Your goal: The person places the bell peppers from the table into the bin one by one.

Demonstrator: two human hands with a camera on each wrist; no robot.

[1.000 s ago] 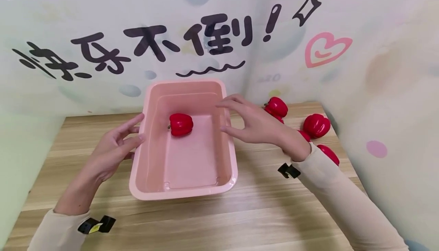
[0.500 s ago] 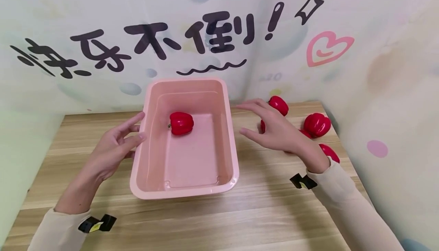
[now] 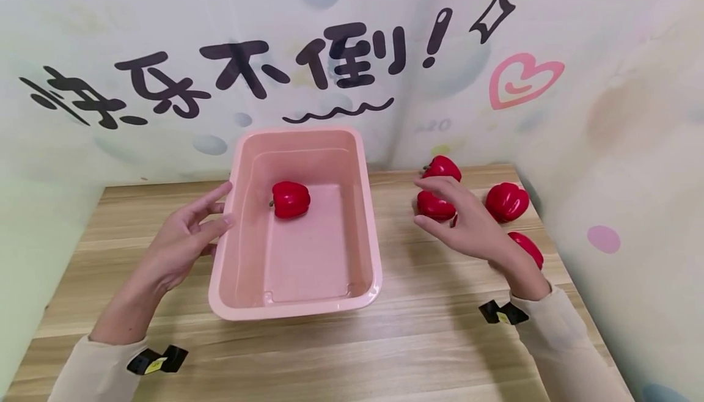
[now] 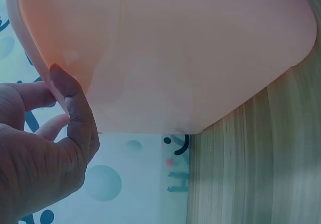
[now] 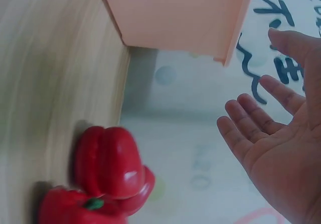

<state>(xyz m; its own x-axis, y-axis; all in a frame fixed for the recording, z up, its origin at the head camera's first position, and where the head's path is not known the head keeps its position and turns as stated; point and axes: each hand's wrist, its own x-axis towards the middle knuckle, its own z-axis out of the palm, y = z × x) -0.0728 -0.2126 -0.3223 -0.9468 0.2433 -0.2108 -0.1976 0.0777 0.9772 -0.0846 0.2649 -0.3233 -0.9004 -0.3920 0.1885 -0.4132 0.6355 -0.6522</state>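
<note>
A pink plastic tub [image 3: 294,313] stands on the wooden table, with one red bell pepper [image 3: 291,200] lying on its side inside. My left hand [image 3: 178,240] holds the tub's left rim, thumb on the edge and other fingers under it; the left wrist view shows this hand [image 4: 55,138] against the outer wall. Right of the tub, my right hand [image 3: 467,222] hovers with fingers spread and holds nothing. Beneath and beside it are a red bell pepper [image 3: 434,206] and another bell pepper [image 3: 442,168] behind. From the right wrist, the palm [image 5: 286,169] shows bare, apart from the peppers [image 5: 113,161].
More red bell peppers lie at the table's right side, one pepper [image 3: 507,201] near the back and another pepper [image 3: 528,249] nearer, partly behind my wrist. A printed curtain [image 3: 440,96] stands right behind the table, and a side wall [image 3: 616,194] borders the right edge.
My right hand has moved away from the tub's right rim, rightward to above the loose peppers. My left hand, the tub and the pepper inside it stay in place.
</note>
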